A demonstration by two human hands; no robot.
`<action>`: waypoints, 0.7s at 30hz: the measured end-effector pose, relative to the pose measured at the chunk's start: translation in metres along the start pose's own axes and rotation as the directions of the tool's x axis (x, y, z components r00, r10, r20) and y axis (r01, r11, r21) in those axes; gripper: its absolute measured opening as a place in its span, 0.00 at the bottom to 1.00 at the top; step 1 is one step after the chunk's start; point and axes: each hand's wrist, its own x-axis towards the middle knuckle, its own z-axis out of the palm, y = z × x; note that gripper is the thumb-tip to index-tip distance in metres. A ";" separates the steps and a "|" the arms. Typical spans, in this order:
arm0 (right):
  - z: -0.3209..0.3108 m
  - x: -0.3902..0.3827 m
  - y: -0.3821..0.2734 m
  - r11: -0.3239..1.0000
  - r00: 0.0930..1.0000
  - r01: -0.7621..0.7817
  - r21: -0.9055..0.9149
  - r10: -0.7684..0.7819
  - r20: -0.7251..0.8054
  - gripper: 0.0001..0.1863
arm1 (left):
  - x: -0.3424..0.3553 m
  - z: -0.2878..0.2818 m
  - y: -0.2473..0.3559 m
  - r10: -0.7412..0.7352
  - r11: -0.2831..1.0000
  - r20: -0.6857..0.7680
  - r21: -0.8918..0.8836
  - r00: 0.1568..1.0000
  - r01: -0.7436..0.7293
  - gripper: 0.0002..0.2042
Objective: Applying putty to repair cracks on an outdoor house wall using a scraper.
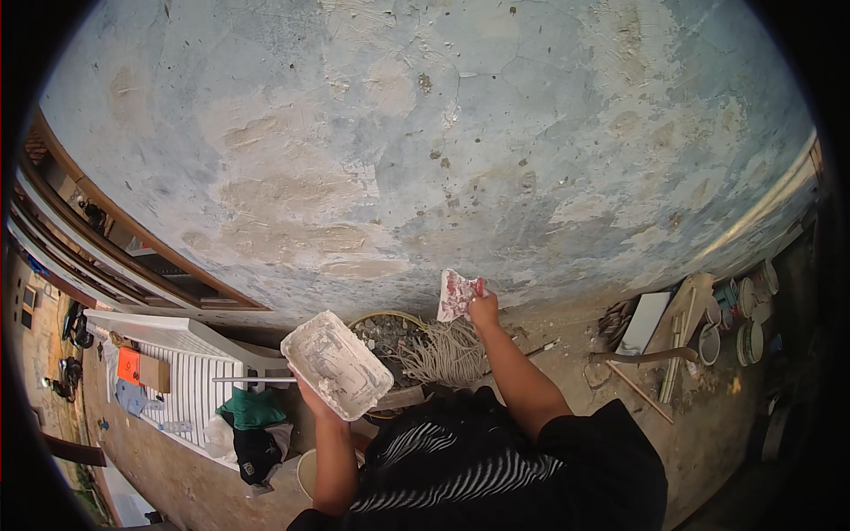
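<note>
My left hand grips a rectangular plastic tub from its near lower side. Pale putty coats the tub's inside and rim. Out to the right, my right hand is closed on a putty knife, whose wide red blade is smeared with white putty. The blade is held up close to the foot of a worn light-blue wall. Beige putty patches spread over the wall's left part; whether the blade touches it I cannot tell. A thin grey rod runs leftward from beside my left hand.
Below the wall lie a round container of rubble and a heap of pale rope-like strands. On the left, a white slatted bench bears an orange box and cloths. Boards and several buckets stand at right.
</note>
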 end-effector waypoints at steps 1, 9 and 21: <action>0.004 -0.006 0.007 0.980 0.997 -0.074 0.183 0.077 -0.005 0.07 | -0.003 0.007 0.000 -0.003 1.000 0.008 -0.009 1.000 0.004 0.26; 0.024 -0.002 -0.012 0.676 0.911 -0.403 0.617 0.359 0.202 0.06 | -0.002 0.002 -0.010 -0.019 1.000 0.041 0.000 0.999 0.019 0.26; 0.047 -0.029 0.002 0.773 0.921 -0.375 0.512 0.374 0.109 0.09 | 0.001 -0.014 -0.025 -0.053 0.998 -0.002 -0.031 0.999 0.053 0.27</action>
